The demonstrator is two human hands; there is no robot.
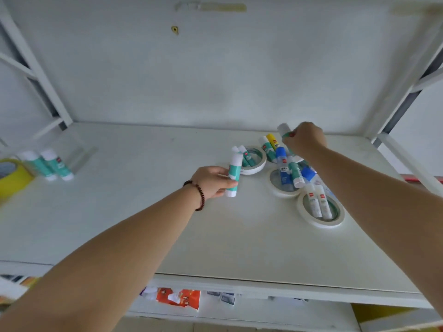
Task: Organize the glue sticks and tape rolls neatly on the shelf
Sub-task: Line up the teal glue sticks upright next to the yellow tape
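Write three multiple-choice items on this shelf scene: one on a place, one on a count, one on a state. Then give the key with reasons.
1. Where do the two teal-and-white glue sticks that no hand touches stand?
A. far left of the shelf
B. inside a tape roll
C. on the floor

2. How many white tape rolls lie flat on the shelf?
A. one
B. three
C. six

3. What is the left hand doing?
A. resting flat, empty
B. gripping a glue stick
C. lifting a tape roll

Key:
1 A, they stand beside the yellow tape roll at the left edge.
2 B, the rear roll, middle roll and front roll show.
3 B, its fingers close round the teal-and-white stick.
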